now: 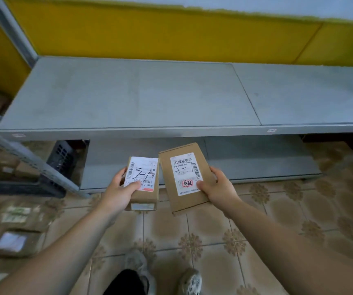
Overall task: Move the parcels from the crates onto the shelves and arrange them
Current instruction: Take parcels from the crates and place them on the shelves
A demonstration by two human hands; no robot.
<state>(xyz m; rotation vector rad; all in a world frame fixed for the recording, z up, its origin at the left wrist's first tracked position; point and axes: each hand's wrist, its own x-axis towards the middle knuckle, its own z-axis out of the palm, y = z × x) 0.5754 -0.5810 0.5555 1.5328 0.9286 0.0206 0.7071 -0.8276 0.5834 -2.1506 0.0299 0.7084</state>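
Observation:
My left hand (118, 193) grips a small brown cardboard parcel (142, 184) with a white label marked "2-1", thumb on the label. My right hand (218, 188) holds a flatter, larger brown parcel (184, 177) with a white label and a red stamp, thumb on its top face. Both parcels hover side by side in front of the grey metal shelf (128, 99), below its upper board and above the lower board (256, 158). A dark plastic crate (60, 160) stands on the floor at the left, under the shelf.
The upper shelf board carries nothing in view; a yellow wall lies behind it. A slanted grey shelf post (33, 162) crosses at the left. Several parcels (18, 228) lie on the tiled floor at the lower left. My shoes (190, 282) stand below.

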